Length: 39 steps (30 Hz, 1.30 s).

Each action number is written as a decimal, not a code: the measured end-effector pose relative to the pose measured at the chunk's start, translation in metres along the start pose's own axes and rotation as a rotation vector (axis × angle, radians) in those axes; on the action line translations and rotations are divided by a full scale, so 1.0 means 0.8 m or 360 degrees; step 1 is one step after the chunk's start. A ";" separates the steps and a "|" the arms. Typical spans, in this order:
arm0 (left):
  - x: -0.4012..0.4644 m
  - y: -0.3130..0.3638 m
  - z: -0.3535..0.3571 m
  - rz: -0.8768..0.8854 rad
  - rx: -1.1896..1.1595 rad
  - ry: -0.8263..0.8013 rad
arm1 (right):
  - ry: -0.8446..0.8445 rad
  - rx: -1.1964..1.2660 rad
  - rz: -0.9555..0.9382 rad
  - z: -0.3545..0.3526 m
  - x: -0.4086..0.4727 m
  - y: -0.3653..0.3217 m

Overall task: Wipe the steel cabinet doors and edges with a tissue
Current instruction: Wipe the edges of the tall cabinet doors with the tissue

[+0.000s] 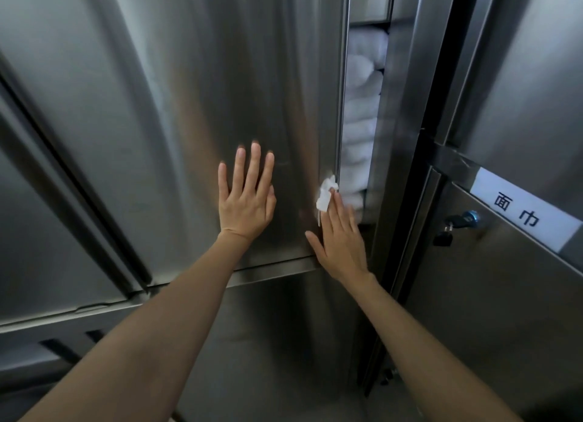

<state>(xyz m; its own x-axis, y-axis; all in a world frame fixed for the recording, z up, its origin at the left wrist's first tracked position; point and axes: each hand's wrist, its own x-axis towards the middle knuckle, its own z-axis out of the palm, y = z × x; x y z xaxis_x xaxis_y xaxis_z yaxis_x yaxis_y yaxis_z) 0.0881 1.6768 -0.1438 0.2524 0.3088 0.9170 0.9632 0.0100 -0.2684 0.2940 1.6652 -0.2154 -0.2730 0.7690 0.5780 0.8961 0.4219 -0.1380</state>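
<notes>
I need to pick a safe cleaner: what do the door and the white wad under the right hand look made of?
Door: looks like brushed stainless steel, grey with streaky, blurred reflections. Wad: apparently thin paper tissue, matte white and crumpled, pressed at the door's edge by the right hand.

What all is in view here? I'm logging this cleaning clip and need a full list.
steel door: one, silver, centre, slightly ajar
tissue: one, white, at that door's right edge
folded towels: a stack, white, inside the gap
right-hand cabinet: one, silver, far right
label: one, white with black characters, on it
lock: one, blue
padlock: one, dark, below the lock
left hand: flat on the door
right hand: fingers pressing the tissue
</notes>
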 end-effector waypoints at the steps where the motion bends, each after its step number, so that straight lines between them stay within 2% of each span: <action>1: -0.001 0.000 0.001 0.0005 0.0018 0.0009 | -0.0108 0.0042 0.0027 0.017 -0.020 0.001; 3: -0.001 0.000 0.003 0.0015 0.0056 0.0026 | -0.0322 0.0036 0.0068 0.049 -0.065 0.003; 5: -0.001 0.000 0.002 0.0015 0.0043 0.0031 | -0.0347 0.0023 0.0060 0.059 -0.079 0.004; 7: -0.003 0.002 0.002 0.0016 0.0043 0.0040 | -0.0175 0.0084 0.0038 0.034 -0.050 0.002; 11: 0.000 -0.001 0.001 0.0020 0.0055 0.0048 | 0.0366 0.0039 -0.0061 -0.068 0.077 -0.012; 13: 0.000 -0.001 0.001 0.0029 0.0060 0.0045 | 0.0495 -0.0017 -0.0059 -0.092 0.111 -0.015; 19: -0.001 0.001 0.001 0.0023 0.0008 0.0009 | 0.0201 -0.0163 -0.0010 -0.011 0.017 -0.005; 23: -0.001 0.001 0.001 0.0017 0.0000 0.0017 | 0.0245 -0.0189 -0.0102 -0.024 0.029 0.004; 28: 0.000 -0.001 0.001 0.0033 -0.0003 0.0031 | 0.0537 0.0049 -0.0206 -0.082 0.099 -0.003; 33: -0.001 0.000 0.002 0.0033 -0.0003 0.0052 | 0.1036 0.0465 -0.0279 -0.083 0.102 -0.004; 36: -0.001 0.000 0.002 0.0043 -0.0006 0.0053 | 0.1337 0.0396 -0.0190 -0.091 0.114 -0.012; 39: 0.000 0.000 0.001 0.0044 0.0004 0.0042 | 0.1433 0.0421 -0.0139 -0.101 0.121 -0.008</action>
<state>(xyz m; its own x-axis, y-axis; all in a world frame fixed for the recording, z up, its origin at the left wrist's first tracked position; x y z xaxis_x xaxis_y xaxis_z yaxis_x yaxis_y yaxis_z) 0.0882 1.6779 -0.1444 0.2810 0.2840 0.9167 0.9557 0.0042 -0.2942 0.2899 1.6979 -0.0937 0.1367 0.1157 0.9838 0.7465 0.6409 -0.1791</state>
